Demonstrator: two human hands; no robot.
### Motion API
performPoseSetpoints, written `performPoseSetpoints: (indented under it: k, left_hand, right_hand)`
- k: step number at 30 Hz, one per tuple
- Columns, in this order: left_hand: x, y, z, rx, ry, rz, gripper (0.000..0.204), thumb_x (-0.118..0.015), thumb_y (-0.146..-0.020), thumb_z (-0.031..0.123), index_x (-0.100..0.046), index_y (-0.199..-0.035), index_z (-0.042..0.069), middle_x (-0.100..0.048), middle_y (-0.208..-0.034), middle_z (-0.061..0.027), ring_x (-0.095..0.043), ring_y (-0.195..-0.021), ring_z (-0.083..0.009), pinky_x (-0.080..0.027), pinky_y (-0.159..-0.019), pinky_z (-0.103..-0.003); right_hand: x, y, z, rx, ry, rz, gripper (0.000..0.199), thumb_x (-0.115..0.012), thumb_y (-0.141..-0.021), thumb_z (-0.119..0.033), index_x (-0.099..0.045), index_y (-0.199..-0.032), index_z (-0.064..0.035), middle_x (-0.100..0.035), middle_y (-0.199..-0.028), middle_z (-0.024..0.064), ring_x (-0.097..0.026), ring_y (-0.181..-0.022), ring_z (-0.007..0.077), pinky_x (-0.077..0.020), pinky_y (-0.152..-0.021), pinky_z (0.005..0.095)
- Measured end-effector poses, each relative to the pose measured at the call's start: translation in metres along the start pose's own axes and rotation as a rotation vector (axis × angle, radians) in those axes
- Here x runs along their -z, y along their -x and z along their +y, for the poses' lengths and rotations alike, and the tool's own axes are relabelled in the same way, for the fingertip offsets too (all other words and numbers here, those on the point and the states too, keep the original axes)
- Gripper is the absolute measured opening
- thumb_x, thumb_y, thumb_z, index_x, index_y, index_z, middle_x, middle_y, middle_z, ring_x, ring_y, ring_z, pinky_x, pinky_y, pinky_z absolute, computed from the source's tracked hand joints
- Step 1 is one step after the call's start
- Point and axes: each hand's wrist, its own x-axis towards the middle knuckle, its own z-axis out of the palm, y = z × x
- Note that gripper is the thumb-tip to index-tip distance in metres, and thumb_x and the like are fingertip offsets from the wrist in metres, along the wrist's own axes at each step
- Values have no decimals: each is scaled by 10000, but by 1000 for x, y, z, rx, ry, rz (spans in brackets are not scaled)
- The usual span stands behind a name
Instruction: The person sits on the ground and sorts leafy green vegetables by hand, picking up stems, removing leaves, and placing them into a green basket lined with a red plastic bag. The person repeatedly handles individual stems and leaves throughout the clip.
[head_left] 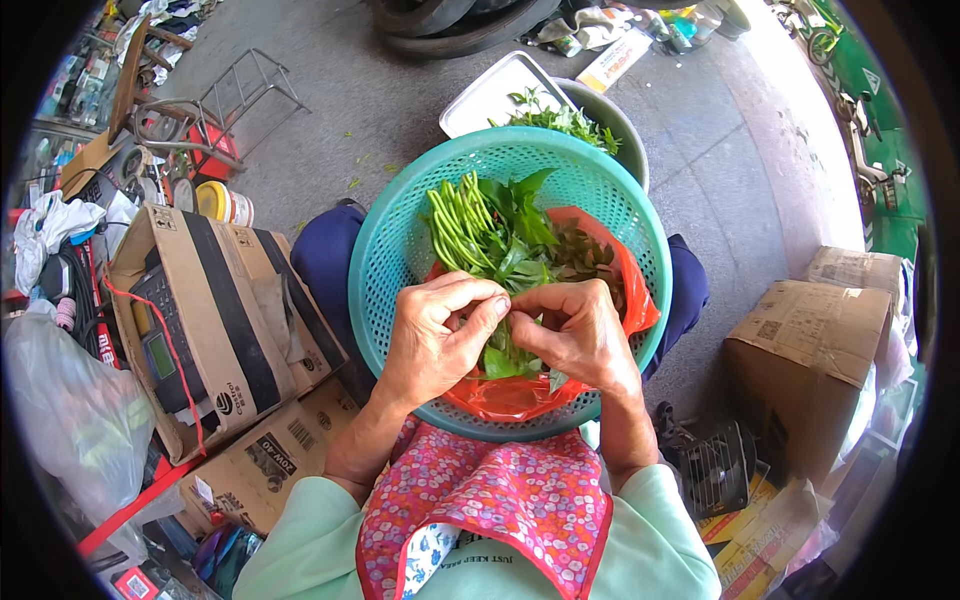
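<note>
Over a turquoise perforated basket (392, 225) my two hands meet, fingertips almost touching. My left hand (435, 335) is closed in a pinch; what lies between its thumb and forefinger is too small to make out. Closed likewise, my right hand (585, 330) pinches a leafy green sprig, mostly hidden by the fingers, with a bit of leaf showing beneath them. Beyond the hands, a bunch of long green stems (463, 222) lies beside broad green leaves (525, 215). An open red plastic bag (630, 275) inside the basket holds more leaves, some darker.
Behind the basket stand a grey basin (630, 140) with leafy sprigs (560, 118) and a white tray (490, 95). Cardboard boxes flank me, one at left (215, 330) and one at right (810, 335). A small fan (715, 465) sits at lower right; tyres (460, 25) lie at the top.
</note>
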Motion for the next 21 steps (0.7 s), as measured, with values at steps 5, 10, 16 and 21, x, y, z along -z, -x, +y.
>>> performPoseSetpoints:
  k: [5, 10, 16, 21]
  left_hand:
    - [-10, 2, -5, -61, 14, 80, 79, -688, -864, 9, -712, -922, -39, -668, -751, -69, -567, -609, -87, -432, -535, -238]
    - [-13, 5, -2, -34, -87, 79, 79, -686, -866, 16, -705, -910, -46, -666, -740, -68, -601, -624, -94, -451, -545, -232]
    - [-16, 3, -10, 71, 116, 119, 99, -669, -879, 48, -692, -891, -47, -672, -709, -56, -614, -599, -94, -475, -539, -245]
    - [-12, 0, -10, 402, 471, 123, 152, -667, -900, 101, -696, -872, -46, -652, -686, -24, -573, -576, -58, -470, -527, -216]
  right_hand:
    - [-10, -2, -2, 145, 197, 159, 158, -691, -769, -169, -734, -820, -25, -658, -661, 149, -647, -548, 275, -503, -536, 358]
    - [-7, -1, -2, 209, 356, 109, 150, -702, -771, -185, -730, -815, -44, -671, -703, 143, -653, -611, 317, -507, -546, 390]
    - [-20, -2, 10, 310, 268, 266, 106, -721, -750, -113, -728, -826, -39, -655, -674, 126, -636, -551, 273, -490, -509, 346]
    - [-20, -2, 11, 105, -119, 460, 73, -668, -793, -1, -720, -843, 12, -623, -617, 14, -535, -525, 54, -412, -481, 219]
